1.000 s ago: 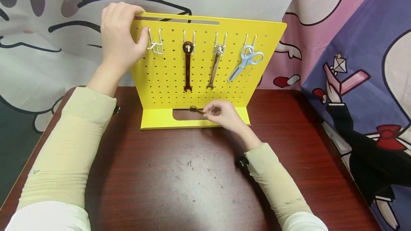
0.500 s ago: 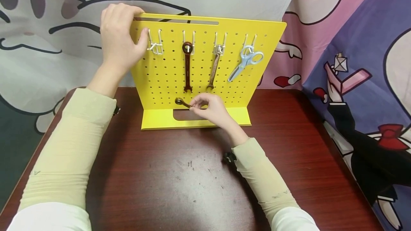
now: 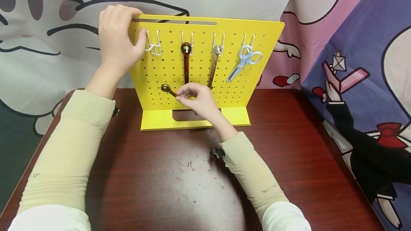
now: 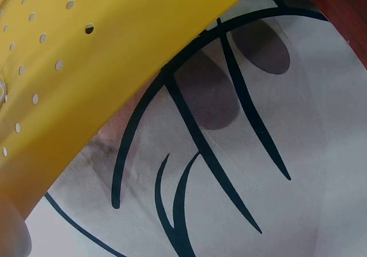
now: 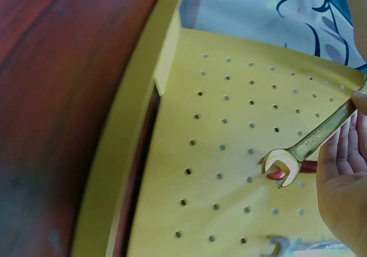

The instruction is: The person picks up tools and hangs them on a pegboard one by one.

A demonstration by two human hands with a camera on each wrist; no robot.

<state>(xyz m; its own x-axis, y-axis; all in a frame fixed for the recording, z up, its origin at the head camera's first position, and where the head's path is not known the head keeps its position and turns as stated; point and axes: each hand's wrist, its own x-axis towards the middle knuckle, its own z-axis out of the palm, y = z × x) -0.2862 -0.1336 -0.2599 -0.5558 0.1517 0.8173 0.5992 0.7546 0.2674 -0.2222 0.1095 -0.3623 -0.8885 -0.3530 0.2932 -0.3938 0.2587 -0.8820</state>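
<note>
A yellow pegboard stands upright on the table. My left hand grips its upper left corner, thumb on the front face beside a white wire hook. Between the thumb and fingers of my right hand I hold a small brass-coloured combination wrench, its ring end pointing up and left in front of the lower board. Its open end shows in the right wrist view. A dark red wrench hangs behind, its lower end hidden by the right hand.
Further right on the board, a silver wrench and light blue scissors hang from white hooks. The board's yellow foot rests on a dark red-brown table. Cartoon-printed cloth hangs behind and to the right.
My right hand has moved left and up with the brass-coloured wrench, from the board's foot to the lower board. The left hand keeps its grip on the corner.
</note>
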